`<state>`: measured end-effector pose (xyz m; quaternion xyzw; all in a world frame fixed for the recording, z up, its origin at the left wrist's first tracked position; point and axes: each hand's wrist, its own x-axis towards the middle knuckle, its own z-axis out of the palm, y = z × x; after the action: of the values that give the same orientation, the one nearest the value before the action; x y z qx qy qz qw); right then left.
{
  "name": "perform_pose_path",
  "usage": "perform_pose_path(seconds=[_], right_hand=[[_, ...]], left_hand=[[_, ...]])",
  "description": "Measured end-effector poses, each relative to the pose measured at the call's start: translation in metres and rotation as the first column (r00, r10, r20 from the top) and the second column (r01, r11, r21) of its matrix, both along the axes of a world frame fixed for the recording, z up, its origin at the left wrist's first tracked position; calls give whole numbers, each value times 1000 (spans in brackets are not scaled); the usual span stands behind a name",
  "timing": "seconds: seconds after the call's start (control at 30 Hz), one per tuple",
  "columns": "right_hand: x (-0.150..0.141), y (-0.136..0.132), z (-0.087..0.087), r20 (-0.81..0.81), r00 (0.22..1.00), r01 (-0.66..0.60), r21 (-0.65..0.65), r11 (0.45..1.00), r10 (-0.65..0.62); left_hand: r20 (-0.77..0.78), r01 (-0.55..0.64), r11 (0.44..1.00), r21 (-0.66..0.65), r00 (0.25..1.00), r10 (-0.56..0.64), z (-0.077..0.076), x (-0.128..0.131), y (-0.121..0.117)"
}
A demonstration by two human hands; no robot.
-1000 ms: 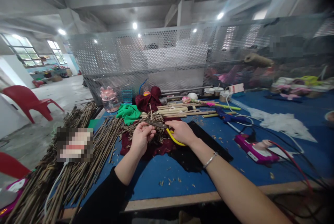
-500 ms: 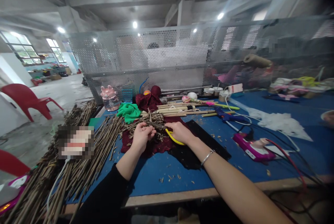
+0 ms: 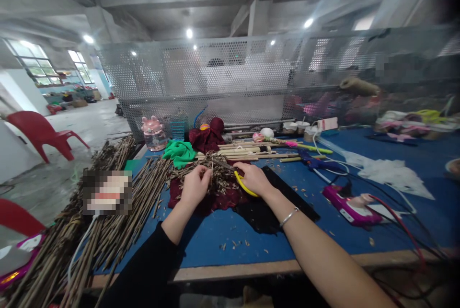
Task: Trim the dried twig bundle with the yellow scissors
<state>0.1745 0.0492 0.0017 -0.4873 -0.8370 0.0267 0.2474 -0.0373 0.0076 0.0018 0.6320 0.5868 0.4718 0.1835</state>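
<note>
right grip (image 3: 254,179), from where i stand, is wrapped round the yellow handle of the scissors (image 3: 244,186), their dark blades pointing across toward the left grip (image 3: 195,186). that left grip has its fingertips drawn close together at the dried twigs (image 3: 220,184); i cannot tell whether a stem is pinched there. the twigs lie heaped between both grips on a dark red cloth (image 3: 224,201). long stalks (image 3: 132,207) spread over the counter (image 3: 201,250) left of the left grip, a green cloth (image 3: 178,154) just beyond it.
</note>
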Motion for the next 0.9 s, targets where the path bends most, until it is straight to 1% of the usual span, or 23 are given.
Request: perform_pose_path(seconds=[0.07,0.1,0.17,0.2,0.23,0.3,0.37,0.4,0.43,0.47,0.53,0.6,0.67,0.77,0.83,0.9], right_hand=[[-1,0,1,-39,999,12,25,1000,-11],[-1,0,1,-62,998,12,34,999,-10],[-2,1,0,-112,994,17,40,999,-12],[-3,2,-1,-140,990,29,41,999,-23],[-3,3,-2,-170,985,49,41,998,-41],[-2,6,-4,-228,970,101,47,994,-87],[0,8,-4,-274,954,141,58,988,-120],[1,9,-4,-289,949,150,61,987,-126],[2,10,-4,-301,945,153,61,986,-128],[3,10,-3,-310,942,152,57,987,-127],[3,9,-2,-322,939,143,38,989,-124],[3,8,-1,-329,937,136,24,990,-121],[2,6,-1,-334,936,128,26,991,-112],[1,5,0,-340,936,112,41,993,-92],[1,5,0,-353,931,110,38,993,-89],[0,5,1,-389,917,109,24,994,-91]], left_hand=[[-113,-133,984,117,983,146,7,-21,5],[-156,-210,968,139,960,231,10,-32,8],[-207,-337,933,128,911,357,14,-50,13],[-231,-357,927,114,898,374,14,-54,14],[-246,-361,926,109,893,377,15,-55,15],[-271,-305,946,113,906,324,15,-46,14],[-331,-186,978,93,921,207,17,-25,15],[-377,-126,989,71,915,143,19,-13,16],[-430,-98,994,47,896,109,20,-2,18],[-476,-100,995,2,875,89,22,7,22],[-547,-150,983,-107,834,68,25,20,30],[-583,-194,962,-192,811,47,26,23,40],[-578,-196,954,-229,816,29,27,19,47],[-479,-151,968,-202,877,37,30,9,48],[-349,-103,984,-146,936,46,35,6,42],[-145,-31,993,-113,989,15,40,9,32]])
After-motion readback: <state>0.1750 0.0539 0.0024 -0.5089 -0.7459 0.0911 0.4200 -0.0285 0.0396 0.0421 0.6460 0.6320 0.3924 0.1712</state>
